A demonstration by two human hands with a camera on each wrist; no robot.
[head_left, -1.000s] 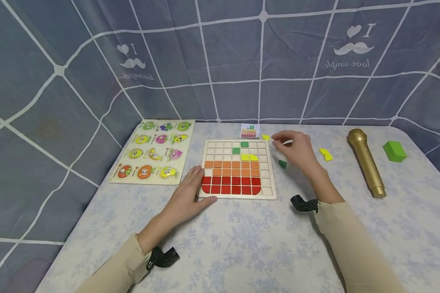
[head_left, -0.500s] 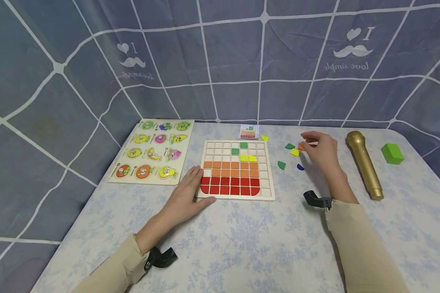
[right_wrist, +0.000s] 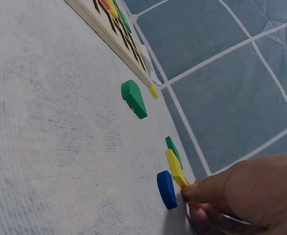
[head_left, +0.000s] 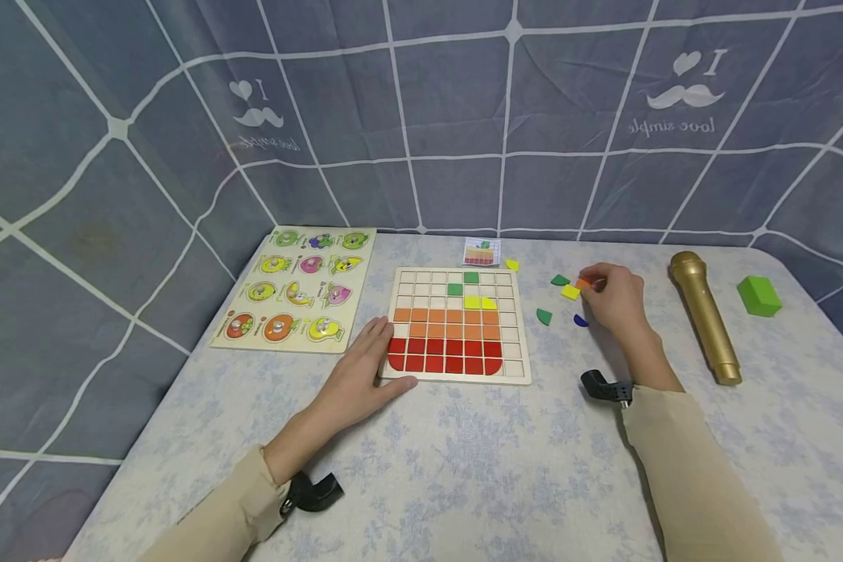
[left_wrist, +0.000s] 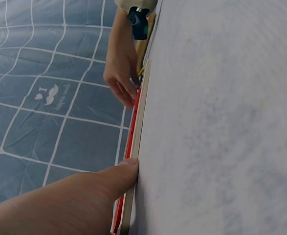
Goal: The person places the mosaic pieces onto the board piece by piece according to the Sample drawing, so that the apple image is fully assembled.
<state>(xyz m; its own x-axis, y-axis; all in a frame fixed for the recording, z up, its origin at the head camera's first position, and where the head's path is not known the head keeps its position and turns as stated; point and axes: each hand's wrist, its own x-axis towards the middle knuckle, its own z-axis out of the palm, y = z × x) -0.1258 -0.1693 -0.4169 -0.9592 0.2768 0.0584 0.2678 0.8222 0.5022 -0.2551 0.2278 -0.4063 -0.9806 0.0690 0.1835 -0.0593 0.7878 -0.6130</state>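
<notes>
A wooden grid board (head_left: 414,289) lies mid-table, its lower rows filled with red and orange tiles and a few green and yellow tiles above. My left hand (head_left: 382,351) rests flat on the board's near left corner, thumb along its edge (left_wrist: 133,161). My right hand (head_left: 593,287) is down on the table right of the board. Its curled fingertips pinch a small orange piece (head_left: 581,284), touching a yellow piece (head_left: 570,292) (right_wrist: 175,169). Close by lie a blue piece (right_wrist: 166,189) and two green pieces (head_left: 559,279) (head_left: 544,316).
A fruit peg puzzle (head_left: 295,289) lies left of the board. A small pattern card (head_left: 481,251) and a yellow piece (head_left: 511,264) sit behind it. A gold microphone (head_left: 702,316) and a green block (head_left: 759,295) lie at the right. Blue fabric walls enclose the table.
My right hand moved from the board's top right corner out to the loose pieces and lowered onto them. My left hand stayed on the board's corner.
</notes>
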